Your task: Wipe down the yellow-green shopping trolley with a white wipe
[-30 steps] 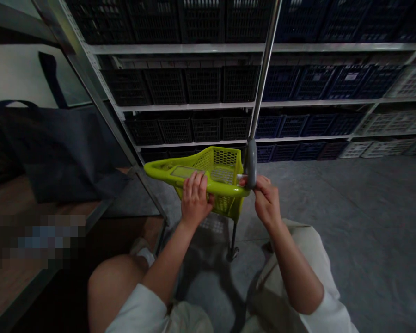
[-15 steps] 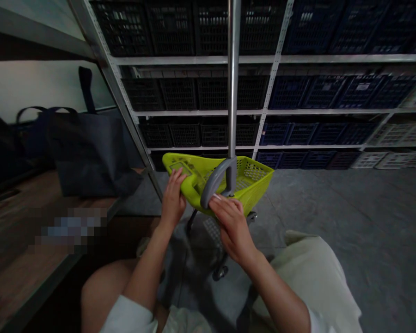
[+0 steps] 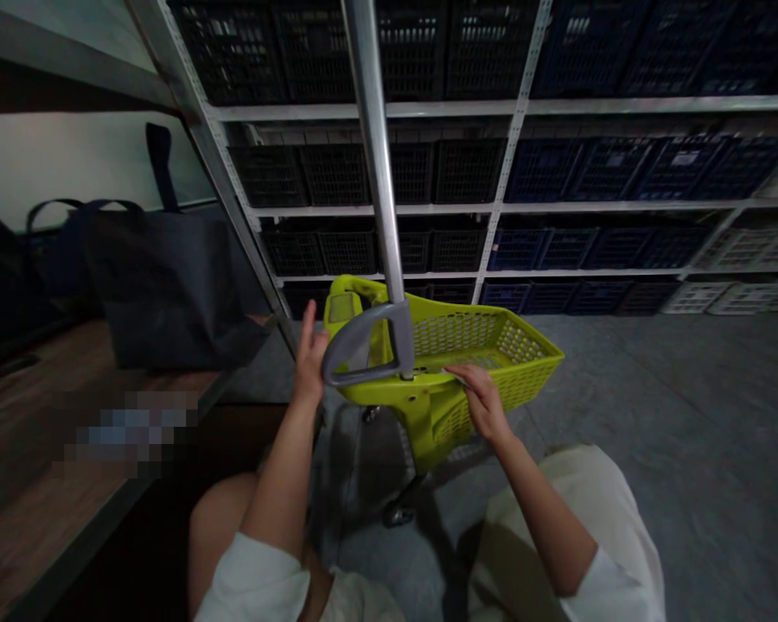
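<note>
A lime-green plastic shopping cart (image 3: pixel 454 416) with perforated sides stands in front of my knees. A grey loop handle (image 3: pixel 366 378) and an upright metal pole (image 3: pixel 384 173) are fixed at its near end. My left hand (image 3: pixel 309 367) is at the left end of the loop, fingers stretched upward, its palm side against or very close to the handle. My right hand (image 3: pixel 483 399) rests on the near rim of the basket, fingers pressed together on a thin white piece (image 3: pixel 452 374) that looks like cloth or paper; most of it is hidden.
Behind the cart stand white metal shelves (image 3: pixel 428 210) with rows of black and blue crates (image 3: pixel 561 173). At left, a dark bag (image 3: pixel 168 285) sits on a wooden table (image 3: pixel 71 510); part of the tabletop is pixelated. Grey floor (image 3: pixel 719 432) extends to the right.
The cart has turned, its basket swinging right and its pole tilting left. My left hand has come off the green handle end; my right hand has moved right from the grey loop to the basket rim.
</note>
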{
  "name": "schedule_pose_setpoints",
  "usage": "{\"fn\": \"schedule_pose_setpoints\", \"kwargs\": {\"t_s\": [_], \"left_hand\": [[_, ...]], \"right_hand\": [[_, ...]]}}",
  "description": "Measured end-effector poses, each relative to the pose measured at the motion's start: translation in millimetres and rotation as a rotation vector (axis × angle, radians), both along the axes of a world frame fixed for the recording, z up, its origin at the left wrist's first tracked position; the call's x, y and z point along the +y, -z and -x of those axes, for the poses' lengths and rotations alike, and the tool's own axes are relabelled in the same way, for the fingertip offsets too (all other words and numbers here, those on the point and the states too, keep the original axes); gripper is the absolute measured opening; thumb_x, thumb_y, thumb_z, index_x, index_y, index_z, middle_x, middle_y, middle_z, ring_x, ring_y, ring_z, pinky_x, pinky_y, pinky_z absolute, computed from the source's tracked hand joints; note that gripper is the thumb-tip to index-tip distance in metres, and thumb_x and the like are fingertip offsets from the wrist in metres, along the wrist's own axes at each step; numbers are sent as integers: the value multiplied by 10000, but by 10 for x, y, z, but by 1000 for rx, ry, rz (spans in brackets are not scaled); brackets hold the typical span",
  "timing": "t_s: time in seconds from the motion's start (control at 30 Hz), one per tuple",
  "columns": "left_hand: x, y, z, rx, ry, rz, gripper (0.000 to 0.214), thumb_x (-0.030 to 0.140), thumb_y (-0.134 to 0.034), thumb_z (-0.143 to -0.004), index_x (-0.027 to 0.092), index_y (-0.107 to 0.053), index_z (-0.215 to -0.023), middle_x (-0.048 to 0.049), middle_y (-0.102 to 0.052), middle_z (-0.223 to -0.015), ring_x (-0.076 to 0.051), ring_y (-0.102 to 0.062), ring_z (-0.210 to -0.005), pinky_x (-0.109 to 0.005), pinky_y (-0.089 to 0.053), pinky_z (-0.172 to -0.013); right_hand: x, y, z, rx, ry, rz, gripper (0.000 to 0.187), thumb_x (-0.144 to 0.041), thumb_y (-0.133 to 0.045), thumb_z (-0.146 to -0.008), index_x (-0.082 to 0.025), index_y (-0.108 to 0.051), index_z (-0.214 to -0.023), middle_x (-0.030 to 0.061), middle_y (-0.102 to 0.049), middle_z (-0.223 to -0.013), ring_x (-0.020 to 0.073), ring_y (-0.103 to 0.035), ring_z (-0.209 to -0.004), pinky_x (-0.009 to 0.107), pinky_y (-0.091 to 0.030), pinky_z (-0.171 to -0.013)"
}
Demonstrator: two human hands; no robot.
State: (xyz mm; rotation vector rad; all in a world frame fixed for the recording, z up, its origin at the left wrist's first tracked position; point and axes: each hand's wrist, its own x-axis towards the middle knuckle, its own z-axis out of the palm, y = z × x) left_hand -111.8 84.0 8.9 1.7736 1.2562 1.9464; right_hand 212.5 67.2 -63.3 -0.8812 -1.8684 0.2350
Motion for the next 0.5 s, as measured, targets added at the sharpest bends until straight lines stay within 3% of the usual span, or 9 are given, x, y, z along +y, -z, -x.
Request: {"fn": "schedule_pose_setpoints", "kwargs": {"t_s": [0.07, 0.1, 0.13, 0.23, 0.33, 0.5], "left_hand": [[-135, -73, -20, -15, -210, -122, 759, 356, -538, -925, 235, -154, -1569, -68, -84, -1678, -210, 20, -1544, -456, 77, -1247], [-214, -112, -24, 52, -453, -239, 745, 346, -536, -931, 208, -172, -1566, -108, -137, -1666, -241, -27, -1545, -491, 56, -1245], [-293, -147, -24, 176, -588, -329, 716, 322, -542, -932, 204, -214, -1557, -133, -216, -1644, -263, -100, -1538, -524, 28, -1240], [-476, -219, 7, 524, -643, -483, 648, 219, -519, -940, 273, -278, -1539, -113, -299, -1619, -262, -191, -1522, -556, -43, -1229], [-576, -221, 35, 722, -581, -577, 665, 208, -516, -933, 321, -273, -1541, -69, -293, -1625, -249, -201, -1520, -536, -71, -1229], [-663, -60, -194, 934, -482, -622, 763, 505, -581, -896, 296, -258, -1555, -43, -315, -1611, -228, -148, -1531, -453, -45, -1249]], "right_hand": [[-37, 25, 15, 39, 18, 5, 353, -256, -382, -972, -281, -671, -1172, 52, -713, -1086, 244, -638, -1040, 423, -456, -920], [-58, 31, 18, 50, 24, 1, 350, -261, -380, -973, -281, -674, -1162, 51, -712, -1074, 246, -638, -1030, 424, -457, -915], [-78, 35, 16, 58, 32, -8, 351, -262, -377, -973, -281, -673, -1160, 51, -712, -1069, 247, -638, -1023, 425, -457, -914], [-136, 52, -16, 56, 51, -29, 363, -247, -369, -969, -283, -662, -1181, 54, -710, -1082, 249, -635, -1028, 431, -452, -919], [-183, 83, -57, 38, 75, -40, 377, -225, -370, -964, -296, -650, -1206, 47, -707, -1098, 250, -631, -1041, 433, -442, -917], [-249, 127, -53, 41, 147, -71, 387, -196, -384, -959, -304, -637, -1231, 42, -703, -1106, 246, -628, -1043, 425, -428, -904]]}}
